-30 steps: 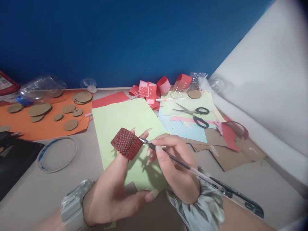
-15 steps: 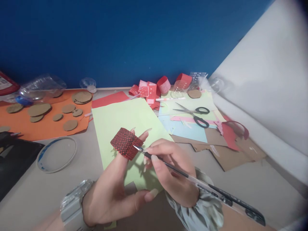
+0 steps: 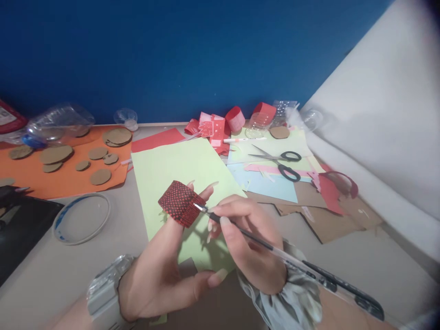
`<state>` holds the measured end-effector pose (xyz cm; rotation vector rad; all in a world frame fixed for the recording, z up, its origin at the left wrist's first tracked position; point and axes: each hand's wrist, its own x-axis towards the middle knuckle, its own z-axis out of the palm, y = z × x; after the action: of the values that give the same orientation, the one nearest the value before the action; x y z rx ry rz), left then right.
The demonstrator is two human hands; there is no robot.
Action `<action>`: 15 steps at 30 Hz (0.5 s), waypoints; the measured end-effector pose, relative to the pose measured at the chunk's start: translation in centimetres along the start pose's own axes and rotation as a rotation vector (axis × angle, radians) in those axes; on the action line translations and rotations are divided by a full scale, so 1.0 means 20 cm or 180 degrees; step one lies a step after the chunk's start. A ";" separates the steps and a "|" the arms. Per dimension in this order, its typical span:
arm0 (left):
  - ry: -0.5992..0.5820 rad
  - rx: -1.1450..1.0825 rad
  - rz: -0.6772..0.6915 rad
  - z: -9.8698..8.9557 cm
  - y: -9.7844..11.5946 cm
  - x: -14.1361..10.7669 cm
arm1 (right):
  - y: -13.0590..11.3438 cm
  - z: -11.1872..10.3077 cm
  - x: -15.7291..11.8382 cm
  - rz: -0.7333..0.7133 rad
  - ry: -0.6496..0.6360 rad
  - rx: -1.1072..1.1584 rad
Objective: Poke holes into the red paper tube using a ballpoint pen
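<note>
Pen (image 3: 254, 237) edged across the checked band (image 3: 177, 201), likely light, flexible, best held by its rim; your right hand (image 3: 247, 254) pinched the pen, left hand (image 3: 158, 279) splayed open, fingers through the band.

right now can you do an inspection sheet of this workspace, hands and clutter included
Surface: grey tabletop; pale green paper sheet beneath the hands
Things: red-and-black checked band around fingers of the left hand; black-and-clear pen, tip at the band, contact unclear
Clutter: black-handled metal scissors, blades open; brown cardboard discs, mostly on orange paper; clear plastic bottle lying down
Left hand: open
Right hand: gripping the pen
Cables: nothing seen
Surroundings: blue wall ahead, white wall at right
</note>
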<state>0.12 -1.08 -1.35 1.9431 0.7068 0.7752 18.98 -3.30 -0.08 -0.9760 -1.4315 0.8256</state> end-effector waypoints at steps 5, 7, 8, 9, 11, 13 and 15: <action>-0.0014 0.0040 0.0062 0.00 -0.01 0.00 | 0.01 0.00 0.00 -0.0012 0.0019 -0.0028; -0.0028 0.0081 0.0076 0.00 -0.01 0.00 | 0.01 0.00 0.00 -0.0006 0.0040 -0.0016; -0.0019 0.0076 0.0071 0.00 -0.01 0.00 | 0.01 0.00 0.00 -0.0035 -0.0001 0.0011; -0.0005 0.0061 0.0056 0.00 -0.01 0.00 | 0.01 0.00 -0.01 -0.0073 -0.0049 0.0047; 0.0051 0.0031 0.0041 0.00 0.00 0.00 | 0.00 0.01 -0.01 -0.0103 -0.0086 0.0079; 0.0074 0.0015 0.0011 0.01 0.01 0.00 | 0.00 0.00 -0.01 -0.0075 -0.0047 0.0056; 0.0056 0.0016 0.0022 0.00 0.01 0.00 | 0.01 0.00 -0.01 -0.0097 -0.0090 0.0036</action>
<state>0.20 -1.17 -1.25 1.9462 0.7135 0.7962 18.96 -3.44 -0.32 -0.9352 -1.4611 0.8272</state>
